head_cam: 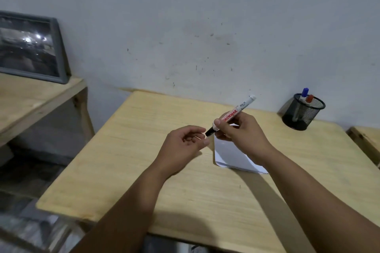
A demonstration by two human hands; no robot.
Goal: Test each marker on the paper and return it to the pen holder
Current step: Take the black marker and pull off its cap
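Table: a light wooden table [127, 170] fills the middle of the view, pushed up to a pale wall [185, 26].
Right hand: the right hand [240, 131] is up above the table, with its fingers closed around a marker [234, 113].
Marker: white body with red letters on it. It tilts, with the white back end pointing up and away to the right. The black end [209, 132] points down and to the left.
Left hand: the left hand [183, 146] is just beside the marker's black end. Its fingers are curled but loose, with the thumb and first finger a little apart. The fingertips are very near the black end; it is too hard to tell if they touch it.
Paper: a white sheet of paper [232, 156] lies flat on the table, right under the right hand. The hand hides part of it.
Pen holder: a black mesh cup [302, 113] stands on the far right of the table, near the wall, well apart from the hands.
In the holder: a marker with a blue cap [305, 93] and a marker with a red cap [309, 98] stick up out of it.
Side shelf: a second wooden shelf [30, 100] is on the left, with a grey framed picture [30, 47] leaning on the wall.
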